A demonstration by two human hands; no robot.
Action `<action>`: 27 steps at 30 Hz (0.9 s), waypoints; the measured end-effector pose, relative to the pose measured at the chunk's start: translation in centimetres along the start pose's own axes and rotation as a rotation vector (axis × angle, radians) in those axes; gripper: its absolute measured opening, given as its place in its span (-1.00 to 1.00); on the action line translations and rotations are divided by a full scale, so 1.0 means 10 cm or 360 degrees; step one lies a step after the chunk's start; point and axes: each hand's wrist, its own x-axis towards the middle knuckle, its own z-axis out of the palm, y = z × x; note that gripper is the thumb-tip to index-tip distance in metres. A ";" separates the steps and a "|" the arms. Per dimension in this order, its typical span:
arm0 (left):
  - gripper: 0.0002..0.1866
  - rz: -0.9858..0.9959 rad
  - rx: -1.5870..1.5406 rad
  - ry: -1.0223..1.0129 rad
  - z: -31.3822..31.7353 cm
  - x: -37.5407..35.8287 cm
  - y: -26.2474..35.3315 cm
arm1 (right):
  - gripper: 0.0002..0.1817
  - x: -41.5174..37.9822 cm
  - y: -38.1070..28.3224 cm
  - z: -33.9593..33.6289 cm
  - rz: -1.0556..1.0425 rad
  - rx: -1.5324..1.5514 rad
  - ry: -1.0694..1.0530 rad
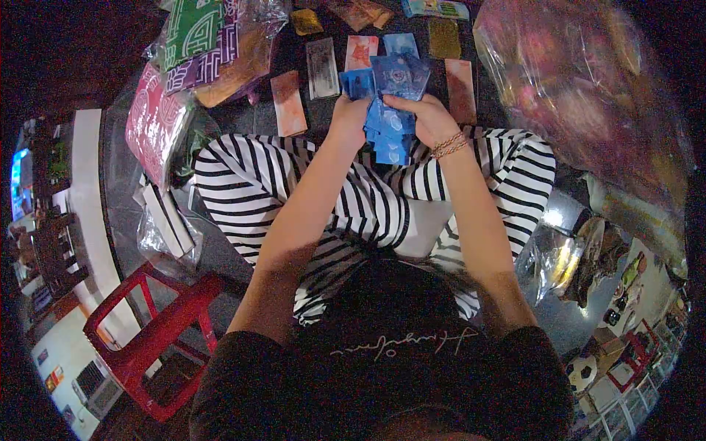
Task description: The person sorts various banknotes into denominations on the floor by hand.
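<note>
My left hand (351, 120) is closed on a bundle of blue paper notes (395, 121), its thumb near a darker blue note at the upper left. From the other side my right hand (432, 117) grips the same bundle, thumb laid across the front. The notes are fanned unevenly, with some hanging below my hands over my crossed legs. Just beyond are stacks of printed paper: an orange-red stack (287, 105), a grey stack (321, 70), a red-and-white stack (361, 53), a blue stack (401, 45) and another orange-red stack (461, 90).
Patterned packets in clear plastic (198, 44) lie at the upper left, above a pink packet (156, 121). A large clear plastic bag (573, 81) fills the upper right. A gold stack (443, 38) sits farther back. Beside me stands a red stool (151, 331).
</note>
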 end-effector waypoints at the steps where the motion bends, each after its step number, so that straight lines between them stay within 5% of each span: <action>1: -0.75 0.0000 0.0000 0.0001 0.00 0.00 0.00 | -0.70 0.02 0.03 -0.04 0.0001 0.0000 -0.0001; 7: -0.72 -0.0024 0.0028 -0.0123 -0.01 0.01 -0.01 | -0.71 0.18 0.15 -0.31 -0.0259 -0.0256 -0.0081; 13: -0.73 0.0170 0.0206 -0.0295 -0.02 0.04 -0.09 | -0.70 0.05 -0.07 -0.15 0.0063 0.0226 0.0011; 15: -0.72 0.0226 0.0167 -0.0236 0.01 0.01 -0.09 | -0.69 -0.01 -0.15 -0.08 -0.0068 0.0285 0.0242; 19: -0.64 0.0007 -0.0008 -0.0073 0.07 -0.01 0.08 | -0.71 0.03 -0.17 -0.29 -0.0558 -0.0114 0.0092; 22: -0.56 -0.0155 -0.0028 0.0155 0.06 -0.07 0.14 | -0.73 0.01 -0.27 -0.30 -0.0334 0.0441 0.0150; 27: -0.71 -0.0129 -0.0191 0.0049 -0.01 0.02 0.07 | -0.69 -0.02 -0.24 -0.26 -0.0162 0.0195 0.0132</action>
